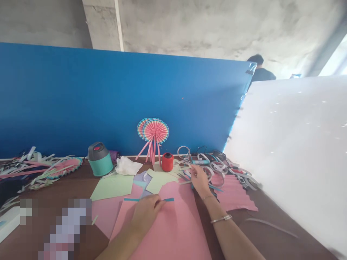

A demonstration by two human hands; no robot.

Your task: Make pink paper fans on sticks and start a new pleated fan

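My left hand [148, 211] rests on a pink paper sheet [173, 234], its fingers bent together over a blue strip [169, 199] along the sheet's top edge; what is between the fingertips is hidden. My right hand [199, 177] reaches past the sheet to a heap of paper strips and tape rolls [218, 167]. Its fingers are pressed together, and anything in them is too small to make out. A red spool [167, 162] stands to the left of that hand. Green paper pieces [112, 186] lie beyond the pink sheet.
Two pink paper fans [155, 130] lean against a blue panel [81, 97]. A teal and grey container [100, 160] stands beside crumpled white tissue [128, 166]. Pleated pink paper [235, 193] lies at right, by a white panel [295, 144]. A person [261, 70] is behind the panels.
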